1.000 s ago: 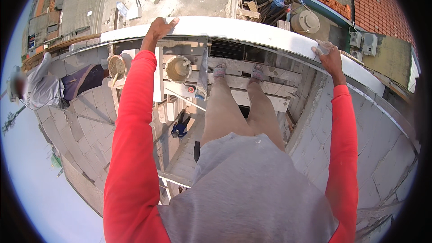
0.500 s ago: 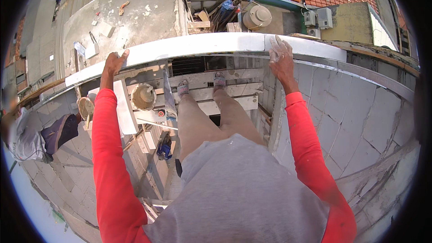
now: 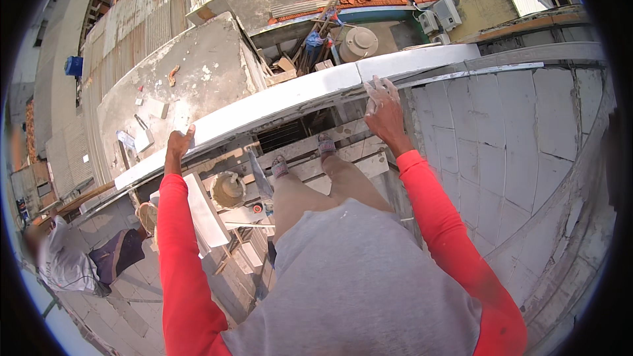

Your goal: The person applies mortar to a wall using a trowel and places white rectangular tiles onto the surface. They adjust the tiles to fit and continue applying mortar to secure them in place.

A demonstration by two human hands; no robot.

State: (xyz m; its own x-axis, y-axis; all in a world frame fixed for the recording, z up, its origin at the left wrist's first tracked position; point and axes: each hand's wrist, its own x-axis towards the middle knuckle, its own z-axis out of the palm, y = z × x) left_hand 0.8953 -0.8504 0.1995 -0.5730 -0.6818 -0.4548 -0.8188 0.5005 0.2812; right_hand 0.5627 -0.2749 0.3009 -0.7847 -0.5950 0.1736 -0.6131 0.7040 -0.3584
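A row of long white blocks point(image 3: 297, 95) lies along the top of the wall in front of me, with a seam between two of them left of my right hand. My left hand point(image 3: 179, 148) is closed over the near edge of the left block, its thumb pointing up. Dusty with white powder, my right hand point(image 3: 385, 112) has its fingers bent and apart, fingertips at the near edge of the row just right of the seam. A pale straight strip point(image 3: 488, 72) runs along the wall's inner side to the right of that hand.
I stand on wooden planks point(image 3: 353, 168). Left of my legs are a mortar bucket point(image 3: 228, 189), a white slab point(image 3: 206, 214) and a small orange-red round thing point(image 3: 257, 208). Another person point(image 3: 72, 264) is at the far left. Lower roofs and a tank point(image 3: 359, 44) lie beyond the wall.
The view has turned and shifted. My right hand has drawn back from the top of the block to its near edge. My left hand stays on the left block.
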